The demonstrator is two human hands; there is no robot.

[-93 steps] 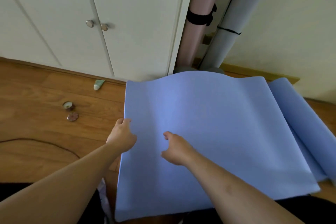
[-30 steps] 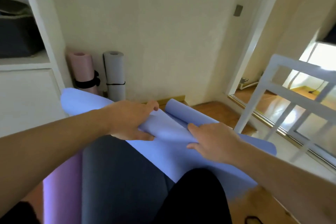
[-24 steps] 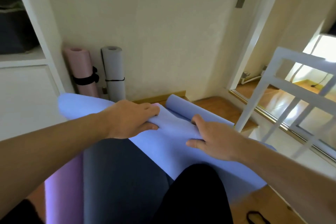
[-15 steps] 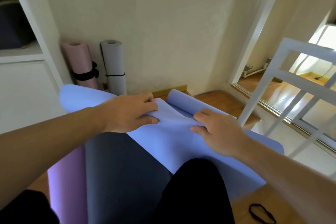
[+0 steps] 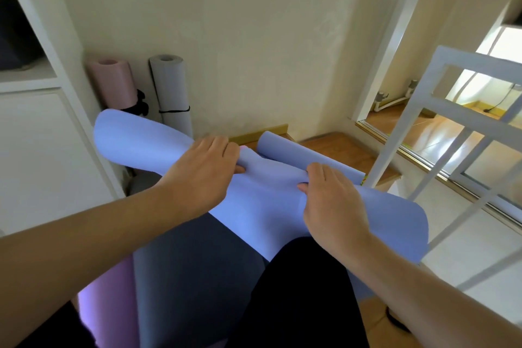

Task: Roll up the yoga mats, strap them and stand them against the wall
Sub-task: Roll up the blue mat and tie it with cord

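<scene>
Blue mat pinched along a raised fold by left hand and right hand, evidently to start a tight roll.

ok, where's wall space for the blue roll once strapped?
Free: wall from grey roll to the doorframe. Crowded: corner by white cabinet, where pink roll and grey roll stand.
</scene>
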